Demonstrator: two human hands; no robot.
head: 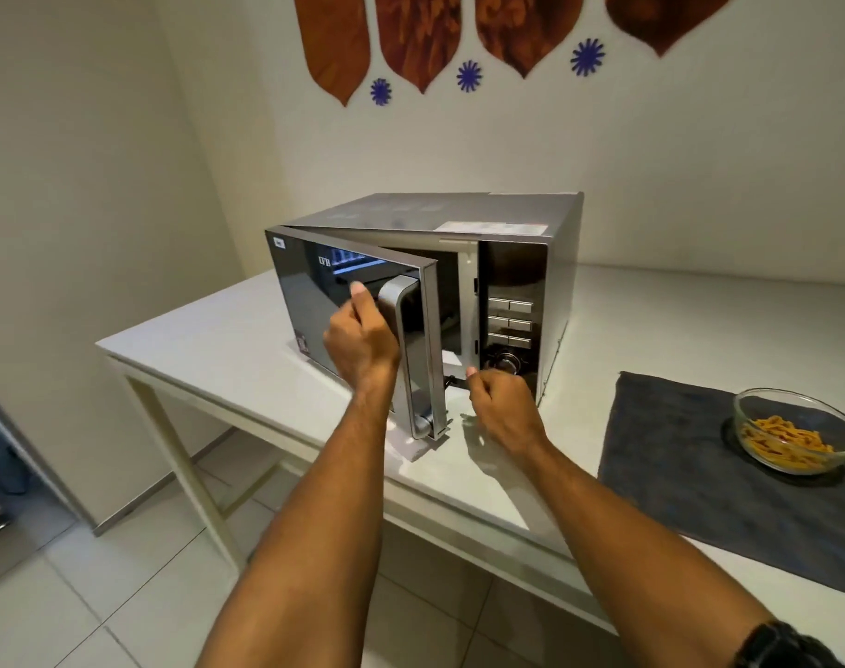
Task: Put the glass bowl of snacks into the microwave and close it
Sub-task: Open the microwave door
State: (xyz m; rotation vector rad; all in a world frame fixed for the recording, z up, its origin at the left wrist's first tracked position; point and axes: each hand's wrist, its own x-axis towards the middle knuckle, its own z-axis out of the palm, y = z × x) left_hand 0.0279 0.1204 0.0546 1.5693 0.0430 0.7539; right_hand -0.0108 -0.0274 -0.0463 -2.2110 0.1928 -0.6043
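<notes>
The microwave (459, 291) door (362, 311) was held partly open by the left hand (362, 344), its grip wrapped around the handle (406, 359); the right hand (502, 407) was loosely curled, holding nothing; the glass bowl of snacks (796, 431) sat on a dark cloth (700, 479) on the surface (218, 339), well apart.

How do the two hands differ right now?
The left hand grips the handle of the partly open microwave door; the right hand is loosely curled, holding nothing, low near the door's bottom corner. The left sits higher. Both are far from the glass bowl.
</notes>
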